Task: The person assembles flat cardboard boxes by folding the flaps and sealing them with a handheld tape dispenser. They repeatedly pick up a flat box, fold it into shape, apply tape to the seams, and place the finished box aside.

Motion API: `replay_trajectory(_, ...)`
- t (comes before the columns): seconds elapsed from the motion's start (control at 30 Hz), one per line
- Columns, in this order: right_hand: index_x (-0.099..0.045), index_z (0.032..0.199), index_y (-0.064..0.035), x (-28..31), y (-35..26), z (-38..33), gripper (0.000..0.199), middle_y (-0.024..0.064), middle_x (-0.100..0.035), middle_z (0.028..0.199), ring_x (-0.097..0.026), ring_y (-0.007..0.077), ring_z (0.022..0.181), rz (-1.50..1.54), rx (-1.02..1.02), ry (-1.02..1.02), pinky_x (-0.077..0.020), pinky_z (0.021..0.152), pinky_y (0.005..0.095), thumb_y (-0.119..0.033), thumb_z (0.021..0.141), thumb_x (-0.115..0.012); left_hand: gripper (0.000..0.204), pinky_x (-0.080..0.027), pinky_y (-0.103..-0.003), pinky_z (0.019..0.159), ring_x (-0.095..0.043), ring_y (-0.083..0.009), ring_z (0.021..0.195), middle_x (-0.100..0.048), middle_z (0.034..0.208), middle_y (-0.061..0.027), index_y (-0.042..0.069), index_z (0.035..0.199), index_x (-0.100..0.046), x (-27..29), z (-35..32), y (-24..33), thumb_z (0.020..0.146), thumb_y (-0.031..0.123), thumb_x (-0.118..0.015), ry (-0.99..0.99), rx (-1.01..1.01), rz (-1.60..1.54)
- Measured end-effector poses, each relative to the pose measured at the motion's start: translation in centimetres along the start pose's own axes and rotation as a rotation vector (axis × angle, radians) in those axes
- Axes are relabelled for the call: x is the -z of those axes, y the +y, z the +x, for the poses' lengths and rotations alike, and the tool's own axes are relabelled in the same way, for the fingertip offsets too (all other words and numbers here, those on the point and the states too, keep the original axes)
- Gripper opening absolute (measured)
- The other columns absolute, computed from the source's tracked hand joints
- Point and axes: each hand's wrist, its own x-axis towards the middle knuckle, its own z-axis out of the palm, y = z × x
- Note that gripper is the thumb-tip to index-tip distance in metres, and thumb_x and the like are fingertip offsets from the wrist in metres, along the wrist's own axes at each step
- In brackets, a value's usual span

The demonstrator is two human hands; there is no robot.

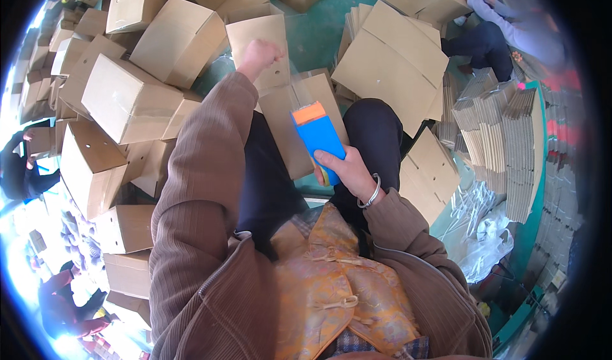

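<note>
Tape dispenser in right hand, box under left

Fingers of the right hand are wrapped tight round the lower end of a blue plastic tape dispenser with an orange top, which stands up above the knuckles over the lap. The left hand, loosely fisted and holding nothing visible, rests on a plain brown cardboard box lying across the knees. Assembled brown cartons are heaped at left; flat folded cardboard sheets are stacked at right. Beyond, another person sits.
</note>
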Motion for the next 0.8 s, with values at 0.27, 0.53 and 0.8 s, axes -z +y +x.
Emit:
replay_trajectory(0.27,-0.061,0.086,-0.0019,-0.1,-0.1,0.3,0.028,0.0063,-0.063,0.067,-0.059,0.0126,0.058,0.038,-0.053,0.036,-0.0443,0.057,0.0255,-0.029,0.09,-0.066,0.02,-0.049,-0.033,0.064,-0.061,-0.015,0.072,-0.067,0.078,-0.004,0.004,0.086,-0.074,-4.0,-0.1,-5.6,0.082,0.023,-0.066,-0.375,0.076,0.237)
replay_trajectory(0.53,-0.06,0.086,-0.0014,0.2,0.4,0.3,0.029,0.0066,-0.063,0.067,-0.059,0.0131,0.057,0.077,-0.077,0.02,-0.0447,0.056,0.0259,-0.03,0.089,-0.067,0.055,-0.043,-0.031,0.09,-0.058,-0.0128,0.106,-0.066,0.113,-0.0056,0.004,0.12,-0.064,-2.9,-2.1,-6.3,0.087,0.048,-0.067,-0.494,0.229,0.086)
replay_trajectory(0.8,-0.059,0.085,-0.003,0.2,0.1,0.3,0.029,0.0074,-0.062,0.065,-0.058,0.0137,0.056,0.076,-0.062,-0.004,-0.0449,0.056,0.0268,-0.031,0.089,-0.067,0.058,-0.041,-0.037,0.099,-0.058,-0.0252,0.114,-0.065,0.12,-0.0135,0.008,0.117,-0.068,-0.5,-1.5,-2.9,0.093,0.058,-0.049,-0.65,-0.216,0.625)
